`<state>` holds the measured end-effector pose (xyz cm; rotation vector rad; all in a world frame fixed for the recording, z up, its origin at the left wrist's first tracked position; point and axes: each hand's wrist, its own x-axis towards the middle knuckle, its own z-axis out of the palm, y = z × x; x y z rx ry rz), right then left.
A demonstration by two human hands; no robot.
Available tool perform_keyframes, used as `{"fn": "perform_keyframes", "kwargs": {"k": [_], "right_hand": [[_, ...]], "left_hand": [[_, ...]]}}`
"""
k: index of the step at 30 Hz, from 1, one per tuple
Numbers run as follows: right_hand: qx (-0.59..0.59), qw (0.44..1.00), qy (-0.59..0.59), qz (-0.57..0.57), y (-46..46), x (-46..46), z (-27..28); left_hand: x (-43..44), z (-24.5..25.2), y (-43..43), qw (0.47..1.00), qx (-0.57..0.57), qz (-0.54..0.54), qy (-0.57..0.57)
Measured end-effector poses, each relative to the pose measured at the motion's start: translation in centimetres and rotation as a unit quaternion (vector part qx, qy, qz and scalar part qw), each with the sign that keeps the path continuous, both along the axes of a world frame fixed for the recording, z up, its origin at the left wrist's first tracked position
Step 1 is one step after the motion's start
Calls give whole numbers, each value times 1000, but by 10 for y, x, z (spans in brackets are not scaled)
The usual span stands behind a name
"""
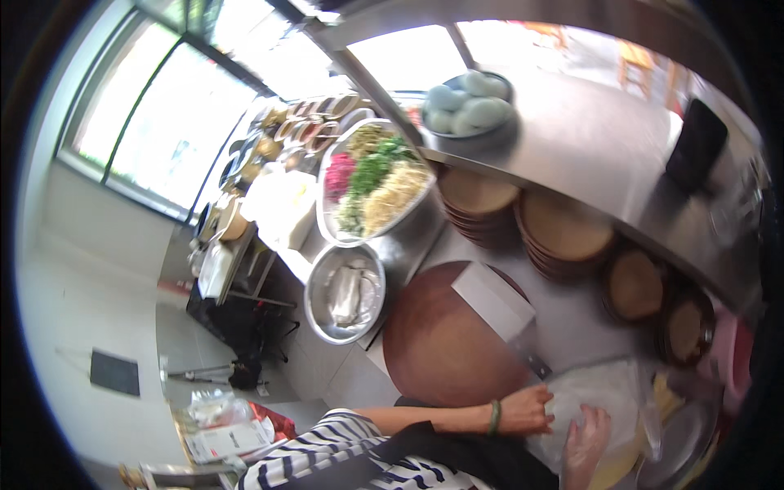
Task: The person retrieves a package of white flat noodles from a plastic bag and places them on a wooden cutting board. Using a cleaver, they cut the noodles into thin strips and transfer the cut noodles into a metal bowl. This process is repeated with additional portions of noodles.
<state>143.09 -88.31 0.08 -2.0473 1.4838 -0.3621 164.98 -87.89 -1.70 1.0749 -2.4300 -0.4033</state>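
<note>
My left hand [528, 409], with a green bangle at the wrist, is curled at the left edge of a translucent plastic bag or sheet [618, 392]; its fingertips seem to pinch the plastic. My right hand [588, 435] lies against the same plastic with its fingers slightly bent; whether it grips any is unclear. A cleaver [493, 300] rests on the round wooden chopping board [447, 343], its handle towards the plastic. Left of the board, a steel bowl [311, 306] holds a pale wrapped item.
A tray [324, 214] of shredded vegetables stands beyond the bowl. Stacked brown dishes [566, 236] sit under a steel shelf [588, 147], which bears a bowl of pale green, egg-like items [468, 107]. A pink container [735, 355] is at far right, near a round lid or pan [680, 447].
</note>
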Motion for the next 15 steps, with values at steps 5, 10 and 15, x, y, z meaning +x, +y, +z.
{"fn": "perform_keyframes", "kwargs": {"k": [5,10,15], "right_hand": [[-234,957,151,80,3,3,-65],[-147,940,306,32,24,28,-97],[55,947,316,-24,27,50,-63]], "left_hand": [[-15,-29,5,996,62,-49,41],[-20,-55,23,995,87,-35,-27],[-24,-72,31,993,109,-28,-35]]}}
